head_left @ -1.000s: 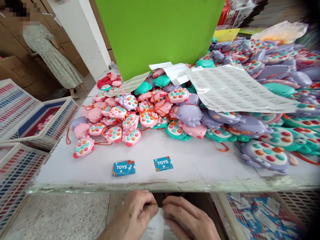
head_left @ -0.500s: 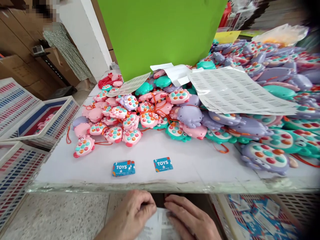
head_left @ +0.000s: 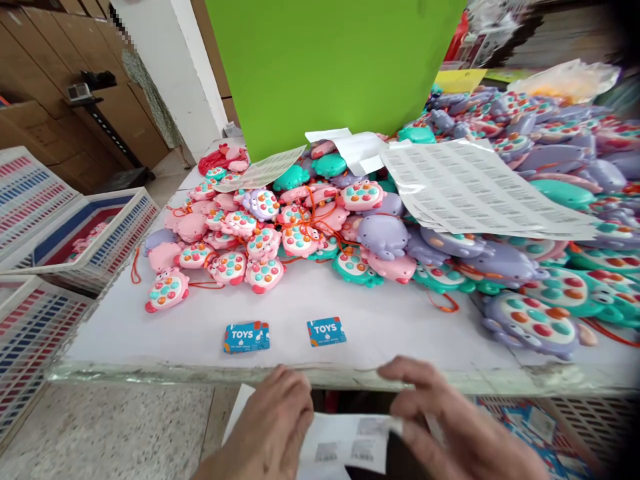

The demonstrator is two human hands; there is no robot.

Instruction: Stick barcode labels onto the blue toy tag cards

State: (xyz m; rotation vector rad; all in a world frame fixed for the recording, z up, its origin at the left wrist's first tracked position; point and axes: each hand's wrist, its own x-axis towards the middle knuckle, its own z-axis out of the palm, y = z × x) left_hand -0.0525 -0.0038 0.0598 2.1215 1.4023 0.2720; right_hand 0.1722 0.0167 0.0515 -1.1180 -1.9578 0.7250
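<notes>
A white sheet with printed labels [head_left: 345, 440] hangs below the table's front edge. My left hand [head_left: 273, 423] is closed on the sheet's left part, fingers bent over it. At the sheet's right corner, my right hand [head_left: 450, 420] has its fingers apart, the index finger stretched out; whether a small label sits at its fingertips is too blurred to tell. Two blue cards marked TOYS lie on the table beyond my hands, one on the left [head_left: 247, 337] and one on the right [head_left: 327, 331].
Pink, purple and green animal toys [head_left: 300, 240] are heaped across the table [head_left: 180, 340]. More label sheets [head_left: 480, 187] lie on them before a green panel [head_left: 330, 67]. Plastic baskets [head_left: 110, 233] stand at left; another with blue cards is below right. A person is partly visible behind.
My right hand has moved right and up, away from my left hand, and its fingers have spread. More of the label sheet shows. The person at the back has moved behind the pillar.
</notes>
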